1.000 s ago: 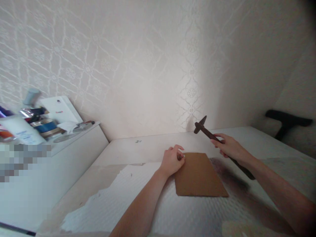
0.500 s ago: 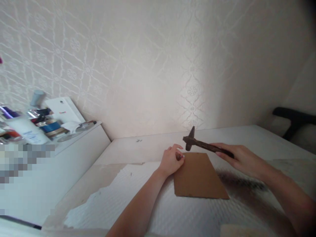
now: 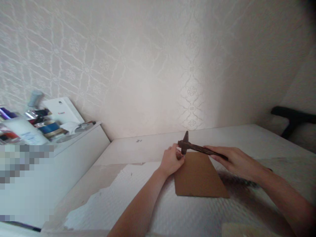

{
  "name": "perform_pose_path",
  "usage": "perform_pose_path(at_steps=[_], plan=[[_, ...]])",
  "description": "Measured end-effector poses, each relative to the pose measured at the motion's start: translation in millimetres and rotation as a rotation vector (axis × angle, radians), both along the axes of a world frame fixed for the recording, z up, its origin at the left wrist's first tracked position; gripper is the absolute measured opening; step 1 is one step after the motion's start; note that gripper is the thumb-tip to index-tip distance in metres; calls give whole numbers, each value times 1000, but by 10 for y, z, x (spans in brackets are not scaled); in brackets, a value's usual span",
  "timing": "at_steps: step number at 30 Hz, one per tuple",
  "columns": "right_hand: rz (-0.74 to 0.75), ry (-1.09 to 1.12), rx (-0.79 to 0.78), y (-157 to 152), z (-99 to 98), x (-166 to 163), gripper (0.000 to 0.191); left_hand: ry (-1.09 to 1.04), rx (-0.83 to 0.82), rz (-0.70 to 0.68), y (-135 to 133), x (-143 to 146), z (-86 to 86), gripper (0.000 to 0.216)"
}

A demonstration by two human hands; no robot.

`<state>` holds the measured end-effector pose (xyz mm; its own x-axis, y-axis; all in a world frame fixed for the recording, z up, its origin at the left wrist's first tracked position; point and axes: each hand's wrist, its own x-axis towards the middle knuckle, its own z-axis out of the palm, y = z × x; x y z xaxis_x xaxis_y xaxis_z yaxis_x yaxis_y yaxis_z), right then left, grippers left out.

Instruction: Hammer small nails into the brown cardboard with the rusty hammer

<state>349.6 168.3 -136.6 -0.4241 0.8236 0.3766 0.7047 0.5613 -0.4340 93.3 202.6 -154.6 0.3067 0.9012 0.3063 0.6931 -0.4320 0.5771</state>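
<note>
My right hand (image 3: 233, 158) is wrapped round the handle of a dark brown hammer (image 3: 197, 148). The hammer's head is over the fingertips of my left hand (image 3: 171, 161), near the far left corner of a flat brown board (image 3: 199, 176). At that corner my left thumb and fingers are pinched together; whatever is between them is too small or hidden to make out. The board lies on a white textured sheet (image 3: 118, 194), its near edge towards me.
On the left stands a white cabinet (image 3: 71, 158) topped with a white box (image 3: 64, 110), a white tube (image 3: 27, 131) and other small containers. A patterned wall (image 3: 138, 82) rises behind the white surface (image 3: 148, 144). At the right is a black armrest-like part (image 3: 291, 115).
The hammer has come down and to the left, from above the board's corner onto the left fingertips. My right hand has moved with it; my left hand keeps its place.
</note>
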Motion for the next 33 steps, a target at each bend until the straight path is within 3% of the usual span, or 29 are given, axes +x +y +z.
perform_pose_path(at_steps=[33], plan=[[47,22,-29,9,14,0,41,-39,1,-30,3,-10,-22,31]])
